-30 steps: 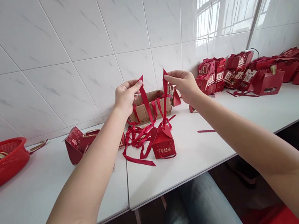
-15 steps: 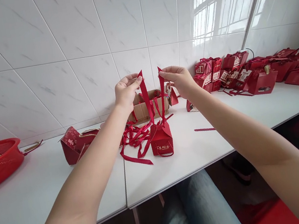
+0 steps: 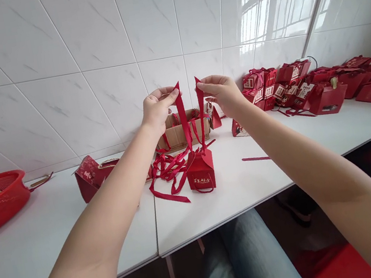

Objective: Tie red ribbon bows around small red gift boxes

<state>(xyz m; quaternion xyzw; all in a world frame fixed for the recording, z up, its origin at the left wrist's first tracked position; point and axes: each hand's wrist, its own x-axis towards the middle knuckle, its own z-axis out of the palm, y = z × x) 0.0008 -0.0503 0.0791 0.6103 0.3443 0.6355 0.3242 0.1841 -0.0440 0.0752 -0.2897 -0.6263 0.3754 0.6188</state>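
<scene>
Drawn closer together, left hand [image 3: 158, 110] and right hand [image 3: 225, 96] each pinch a ribbon [image 3: 183, 118] end; red box [image 3: 200, 173] stands below, carton [image 3: 177, 138] far behind.

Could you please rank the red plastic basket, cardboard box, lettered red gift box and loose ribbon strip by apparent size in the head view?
Largest to smallest:
1. Red plastic basket, cut off by the picture's edge
2. Cardboard box, partly covered
3. Lettered red gift box
4. Loose ribbon strip, perhaps partly hidden
</scene>
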